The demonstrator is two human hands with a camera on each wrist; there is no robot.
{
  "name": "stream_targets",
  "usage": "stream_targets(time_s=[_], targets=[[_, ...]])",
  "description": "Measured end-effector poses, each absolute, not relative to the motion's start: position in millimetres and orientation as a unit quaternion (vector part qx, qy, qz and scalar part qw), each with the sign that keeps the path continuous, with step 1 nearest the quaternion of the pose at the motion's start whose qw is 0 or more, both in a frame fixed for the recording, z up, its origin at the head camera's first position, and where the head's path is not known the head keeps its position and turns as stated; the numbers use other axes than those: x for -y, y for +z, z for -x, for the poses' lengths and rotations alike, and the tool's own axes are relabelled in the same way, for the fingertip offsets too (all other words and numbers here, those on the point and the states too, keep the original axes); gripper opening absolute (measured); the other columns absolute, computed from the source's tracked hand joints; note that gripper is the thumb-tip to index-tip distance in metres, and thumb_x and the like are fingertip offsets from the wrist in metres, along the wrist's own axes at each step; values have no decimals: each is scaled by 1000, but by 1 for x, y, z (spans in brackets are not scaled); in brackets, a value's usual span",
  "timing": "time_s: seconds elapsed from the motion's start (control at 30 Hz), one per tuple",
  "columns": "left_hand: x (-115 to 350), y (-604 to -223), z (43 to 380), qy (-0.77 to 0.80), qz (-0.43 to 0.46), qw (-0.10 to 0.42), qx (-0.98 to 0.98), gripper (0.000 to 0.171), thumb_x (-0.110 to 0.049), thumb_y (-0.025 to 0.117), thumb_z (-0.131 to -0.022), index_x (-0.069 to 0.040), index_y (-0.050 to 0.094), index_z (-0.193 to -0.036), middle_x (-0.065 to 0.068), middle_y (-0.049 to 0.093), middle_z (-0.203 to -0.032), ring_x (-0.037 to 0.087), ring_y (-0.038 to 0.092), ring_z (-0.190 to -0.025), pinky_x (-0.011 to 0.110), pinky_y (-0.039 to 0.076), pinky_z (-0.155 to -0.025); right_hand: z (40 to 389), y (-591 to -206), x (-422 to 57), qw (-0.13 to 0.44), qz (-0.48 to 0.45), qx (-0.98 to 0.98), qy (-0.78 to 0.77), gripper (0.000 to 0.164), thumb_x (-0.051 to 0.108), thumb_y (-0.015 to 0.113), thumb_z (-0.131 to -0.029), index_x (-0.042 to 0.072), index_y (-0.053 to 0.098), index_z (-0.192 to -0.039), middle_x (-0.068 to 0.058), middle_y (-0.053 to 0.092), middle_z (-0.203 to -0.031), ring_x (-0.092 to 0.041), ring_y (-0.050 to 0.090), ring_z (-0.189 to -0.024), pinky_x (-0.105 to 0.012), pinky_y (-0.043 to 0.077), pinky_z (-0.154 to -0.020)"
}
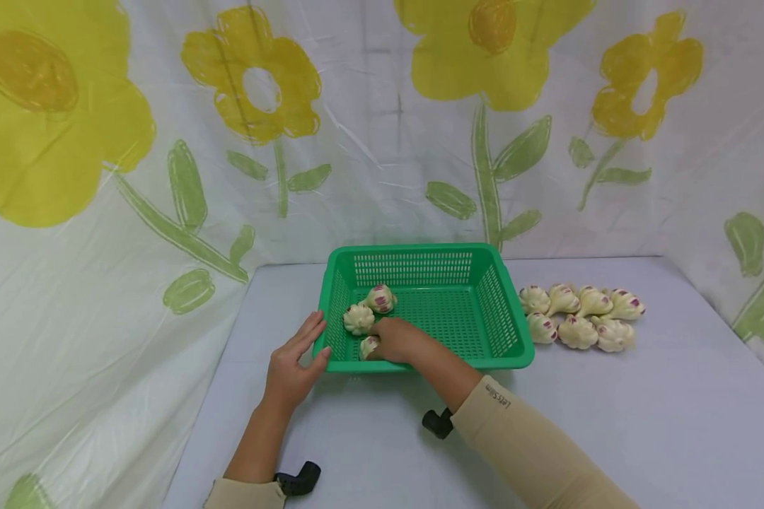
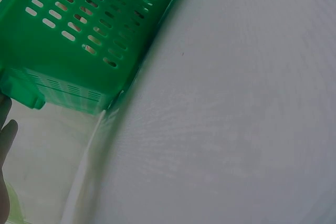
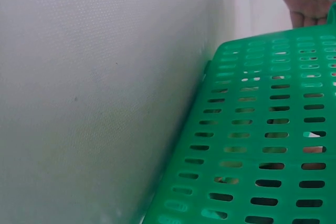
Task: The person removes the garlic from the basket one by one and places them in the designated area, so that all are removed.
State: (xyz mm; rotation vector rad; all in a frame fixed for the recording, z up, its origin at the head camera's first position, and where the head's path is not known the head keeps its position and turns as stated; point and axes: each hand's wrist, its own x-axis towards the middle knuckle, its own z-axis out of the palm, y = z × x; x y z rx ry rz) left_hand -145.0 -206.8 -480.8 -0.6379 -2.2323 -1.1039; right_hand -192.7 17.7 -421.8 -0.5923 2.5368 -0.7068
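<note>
In the head view, a green plastic basket (image 1: 471,365) with slotted walls stands on the table. My left hand (image 1: 293,367) rests against its left side at the front corner, fingers straight and thumb by the rim. My right hand (image 1: 397,342) reaches over the front rim and grips a garlic bulb (image 1: 368,346) low in the front left of the basket. Just behind lie two more bulbs, a pale one (image 1: 359,319) and a purple-streaked one (image 1: 380,299). In the right wrist view, the basket's slotted wall (image 3: 252,114) hides the gripping fingers.
Right of the basket, several garlic bulbs (image 1: 578,332) lie in two rows on the white-covered table (image 1: 662,410). A white curtain (image 1: 369,205) with painted yellow flowers hangs behind and at the sides. Black wrist-camera mounts (image 1: 299,479) stick out from both wrists.
</note>
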Motion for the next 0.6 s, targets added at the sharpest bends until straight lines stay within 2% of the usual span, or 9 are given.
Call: stream_targets(time_s=[0.43,0.6], targets=[[207,-481,145,-415,233,274,836,50,-9,72,-83,1,61,-131,13,56,-141,20,49,-136,12,36,-107,193,-422,-18,208,214,-913,-279,56,31,74,-88,9,58,-137,-11,62,-134,-29,60,-121,-46,50,-99],[207,-480,144,-412,231,278,836,50,-9,73,-83,0,62,-131,13,57,-140,19,49,-136,11,36,-106,193,-422,-18,187,221,-910,-296,57,35,76,-86,10,60,-135,-8,65,-130,-27,62,-117,-45,51,-96]])
